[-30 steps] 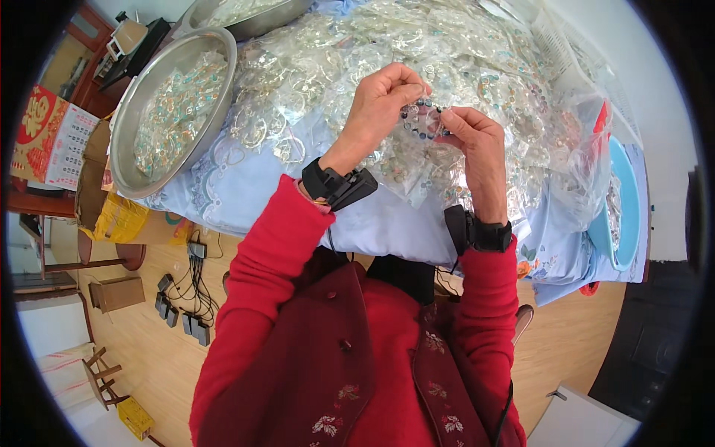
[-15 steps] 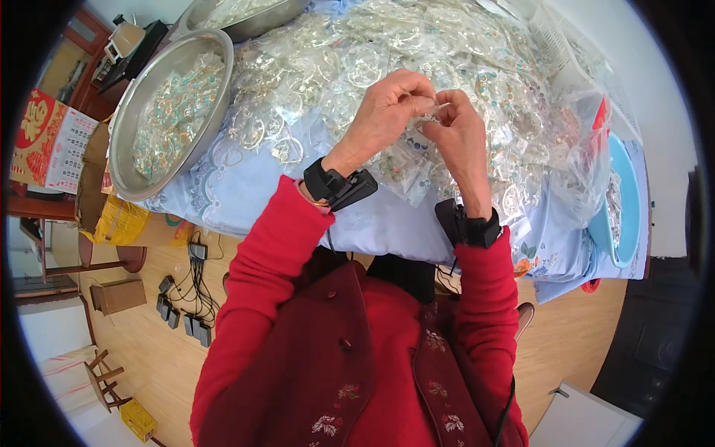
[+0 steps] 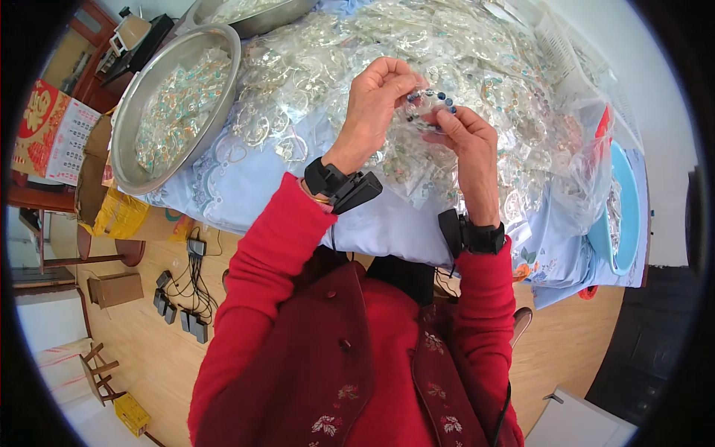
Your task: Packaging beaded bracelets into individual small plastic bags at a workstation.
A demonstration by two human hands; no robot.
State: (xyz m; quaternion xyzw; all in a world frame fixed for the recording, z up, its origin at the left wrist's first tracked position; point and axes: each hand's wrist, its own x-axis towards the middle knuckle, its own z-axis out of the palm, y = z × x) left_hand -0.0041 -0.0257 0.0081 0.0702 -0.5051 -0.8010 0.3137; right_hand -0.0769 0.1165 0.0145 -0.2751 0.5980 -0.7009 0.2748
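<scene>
Between my hands, above the heaped table, is a beaded bracelet [image 3: 445, 97] with dark blue and silvery pieces, curved in an arc. Clear plastic seems to lie around it, though its edges are hard to make out. My left hand [image 3: 375, 104] pinches one end with thumb and forefinger. From the other side, my right hand [image 3: 471, 135] grips it, thumb on top and fingers curled underneath. Beneath both hands spreads a thick layer of small clear bags with jewellery [image 3: 320, 67], many holding silvery or coloured pieces.
A steel basin [image 3: 123, 141] of bagged turquoise and orange pieces stands at the left, another basin [image 3: 257, 24] behind it. At the right are a white plastic basket [image 3: 555, 45], a clear bag [image 3: 585, 179] and a blue tub [image 3: 631, 216]. A blue cloth [image 3: 290, 205] covers the table.
My hands have moved apart and turned, the right one shifting rightward. The blue beaded bracelet, mostly hidden or lower before, now shows raised between my fingers.
</scene>
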